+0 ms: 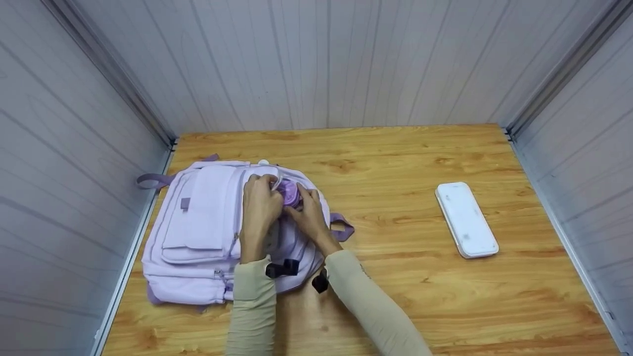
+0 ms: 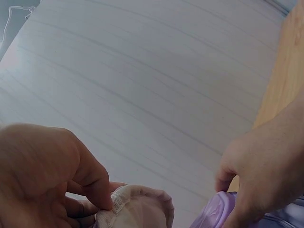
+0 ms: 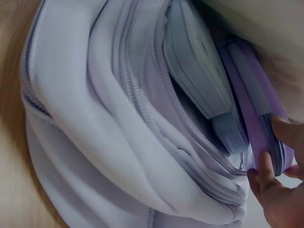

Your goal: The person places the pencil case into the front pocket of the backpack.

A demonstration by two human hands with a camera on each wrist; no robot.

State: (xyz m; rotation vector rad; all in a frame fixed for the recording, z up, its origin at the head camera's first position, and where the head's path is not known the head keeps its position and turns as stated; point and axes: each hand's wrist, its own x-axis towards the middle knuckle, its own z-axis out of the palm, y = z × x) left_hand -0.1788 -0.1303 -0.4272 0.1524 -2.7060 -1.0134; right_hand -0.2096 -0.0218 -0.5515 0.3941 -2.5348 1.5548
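Purple case (image 1: 292,193) sits at two o'clock on the pale lilac backpack (image 1: 198,207), at its open mouth, pinched by the right hand's (image 1: 310,212) thumb and fingers. Toward nine o'clock from it, the left hand (image 1: 260,202) pinches the fabric edge (image 2: 135,191). A white box (image 1: 467,220) lies well apart, at three o'clock.

Soft light (wrist views dimmer)

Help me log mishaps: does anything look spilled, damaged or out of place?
Nothing clearly odd. The backpack lies open, a purple item in the right hand; the white case has faint grey patches, perhaps just printing.
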